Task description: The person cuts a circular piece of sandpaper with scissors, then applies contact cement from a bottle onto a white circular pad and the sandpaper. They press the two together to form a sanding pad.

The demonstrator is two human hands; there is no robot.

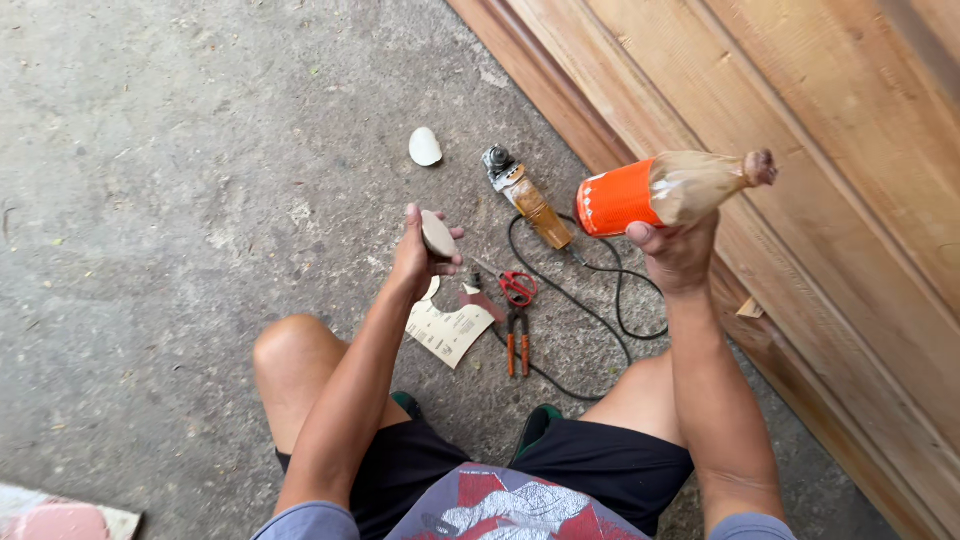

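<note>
My left hand (418, 258) is raised above the concrete floor and grips a small oval tan-grey disc (438, 234) between thumb and fingers. My right hand (678, 252) holds up a plastic bottle (672, 190) lying sideways, with an orange label and a brownish, smeared neck pointing right toward the wooden boards. Both hands are apart, roughly level with each other. My bare knees and dark shorts fill the lower part of the head view.
On the floor lie an angle grinder (524, 196) with a black cord (600, 300), red-handled scissors (517, 288), orange-handled pliers (517, 342), a cut sheet of sandpaper (450, 328) and a white oval disc (425, 147). Long wooden boards (800, 150) run along the right.
</note>
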